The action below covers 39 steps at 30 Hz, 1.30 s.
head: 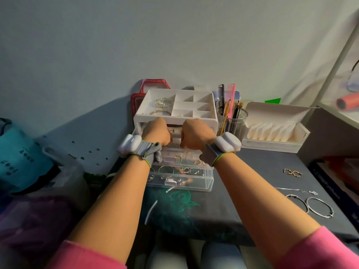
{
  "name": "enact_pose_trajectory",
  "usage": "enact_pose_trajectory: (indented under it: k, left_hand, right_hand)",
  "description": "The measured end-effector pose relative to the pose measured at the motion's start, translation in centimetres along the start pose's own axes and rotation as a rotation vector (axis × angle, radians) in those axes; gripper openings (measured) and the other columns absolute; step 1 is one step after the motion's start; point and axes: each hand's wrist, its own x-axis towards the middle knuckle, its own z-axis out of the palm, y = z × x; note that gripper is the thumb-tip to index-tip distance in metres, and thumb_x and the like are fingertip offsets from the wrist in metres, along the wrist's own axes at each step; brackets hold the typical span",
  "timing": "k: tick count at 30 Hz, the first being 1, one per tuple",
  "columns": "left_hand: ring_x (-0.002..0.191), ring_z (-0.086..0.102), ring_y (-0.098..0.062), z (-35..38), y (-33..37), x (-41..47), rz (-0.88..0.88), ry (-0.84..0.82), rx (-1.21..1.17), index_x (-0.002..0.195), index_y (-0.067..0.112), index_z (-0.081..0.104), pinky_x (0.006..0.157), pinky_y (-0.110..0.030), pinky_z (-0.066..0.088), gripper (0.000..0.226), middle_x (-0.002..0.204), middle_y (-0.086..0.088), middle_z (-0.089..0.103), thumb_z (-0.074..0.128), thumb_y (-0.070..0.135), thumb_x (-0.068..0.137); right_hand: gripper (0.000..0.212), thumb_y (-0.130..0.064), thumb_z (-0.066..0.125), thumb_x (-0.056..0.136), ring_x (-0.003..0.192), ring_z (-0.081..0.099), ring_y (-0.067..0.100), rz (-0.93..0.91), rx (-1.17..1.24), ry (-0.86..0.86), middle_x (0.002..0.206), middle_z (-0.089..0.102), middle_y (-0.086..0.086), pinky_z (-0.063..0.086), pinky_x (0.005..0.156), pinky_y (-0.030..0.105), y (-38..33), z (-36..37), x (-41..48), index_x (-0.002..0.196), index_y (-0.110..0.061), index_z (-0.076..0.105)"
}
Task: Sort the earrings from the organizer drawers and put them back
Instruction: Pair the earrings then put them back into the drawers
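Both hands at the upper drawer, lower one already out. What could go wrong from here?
1. The clear lower drawer is pulled far out and full of earrings; the forearms pass right over it, so a bump might spill it.
2. The left hand and right hand hide their fingers, so the grip cannot be checked.
3. The silver hoops and gold earrings lie loose on the table beside the right forearm; a sweep could scatter them.

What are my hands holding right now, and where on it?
Both the left hand and the right hand reach onto a clear drawer of the white organizer, near its front. The fingers are hidden, so the exact hold cannot be told.
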Motion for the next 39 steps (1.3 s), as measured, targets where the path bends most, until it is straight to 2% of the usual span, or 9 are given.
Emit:
enact_pose_trajectory:
  k: [6,10,14,18,22,29,33,36,39]
  left_hand:
    - [0.092,0.066,-0.028,0.0,0.0,0.1,0.002,-0.037,0.077,0.099,0.003,0.071,0.08,-0.035,0.056,0.021,0.099,-0.014,0.071,0.07,0.001,0.078]
    - [0.092,0.065,-0.03,-0.3,0.1,-0.2,0.008,-0.04,0.12,0.103,0.002,0.069,0.077,-0.034,0.054,0.023,0.102,-0.015,0.07,0.062,-0.001,0.082]
    - [0.09,0.065,-0.031,-0.8,0.2,-0.6,0.023,-0.085,0.158,0.106,0.003,0.068,0.08,-0.037,0.057,0.027,0.104,-0.016,0.069,0.058,-0.005,0.082]
    - [0.097,0.065,-0.032,-0.9,0.6,-1.1,0.06,-0.116,0.179,0.113,0.001,0.067,0.081,-0.038,0.056,0.032,0.112,-0.017,0.068,0.055,-0.008,0.085]
    - [0.102,0.063,-0.034,-1.2,0.9,-1.6,0.085,-0.135,0.187,0.116,0.0,0.066,0.084,-0.038,0.056,0.036,0.119,-0.018,0.065,0.054,-0.009,0.084]
    - [0.095,0.065,-0.034,-1.2,1.3,-2.0,0.082,-0.16,0.16,0.111,0.002,0.069,0.083,-0.041,0.058,0.031,0.111,-0.018,0.067,0.056,-0.006,0.084]
    - [0.09,0.069,-0.033,-1.1,1.3,-2.1,0.06,-0.163,0.12,0.103,0.003,0.071,0.082,-0.042,0.059,0.022,0.097,-0.017,0.071,0.068,0.003,0.081]
    - [0.089,0.069,-0.033,-1.1,1.5,-2.3,0.078,-0.155,0.11,0.103,0.002,0.071,0.081,-0.042,0.059,0.021,0.099,-0.018,0.072,0.062,0.001,0.084]
    - [0.092,0.068,-0.033,-1.4,1.7,-2.7,0.069,-0.139,0.037,0.105,0.004,0.072,0.085,-0.043,0.058,0.024,0.103,-0.016,0.071,0.057,-0.002,0.086]
  right_hand:
    - [0.02,-0.009,0.07,0.08,0.078,0.055,0.023,-0.012,0.0,-0.005,0.099,0.068,0.013,0.049,0.07,0.03,0.2,0.1,0.3,0.099,-0.004,0.069]
    - [0.018,-0.01,0.071,0.077,0.078,0.062,0.021,-0.018,0.019,-0.012,0.094,0.071,0.009,0.055,0.074,0.031,0.3,0.1,0.6,0.095,-0.006,0.073]
    - [0.017,-0.015,0.07,0.078,0.086,0.066,0.021,-0.06,0.057,-0.103,0.094,0.073,0.007,0.056,0.079,0.033,0.1,-0.3,0.4,0.093,-0.012,0.077]
    - [0.022,-0.019,0.06,0.087,0.084,0.056,0.018,-0.151,0.007,-0.231,0.1,0.071,0.005,0.042,0.071,0.027,-0.3,-0.9,-0.2,0.103,-0.017,0.076]
    - [0.022,-0.016,0.063,0.084,0.082,0.058,0.015,-0.164,-0.021,-0.294,0.099,0.073,0.005,0.046,0.075,0.028,-0.6,-1.1,-0.2,0.102,-0.017,0.076]
    - [0.021,-0.017,0.068,0.085,0.081,0.061,0.013,-0.121,0.009,-0.365,0.099,0.074,0.004,0.049,0.081,0.027,-0.3,-1.4,-0.4,0.103,-0.013,0.076]
    - [0.02,-0.012,0.065,0.083,0.087,0.067,0.017,-0.108,0.031,-0.346,0.097,0.075,0.005,0.053,0.088,0.033,-0.1,-1.6,-0.7,0.1,-0.012,0.077]
    - [0.021,-0.01,0.062,0.084,0.086,0.065,0.016,-0.103,0.04,-0.358,0.098,0.074,0.006,0.053,0.088,0.033,0.0,-1.6,-0.9,0.101,-0.01,0.076]
    - [0.022,-0.009,0.058,0.086,0.083,0.064,0.018,-0.095,0.084,-0.246,0.096,0.073,0.005,0.052,0.082,0.031,0.3,-1.8,-1.1,0.099,-0.01,0.076]
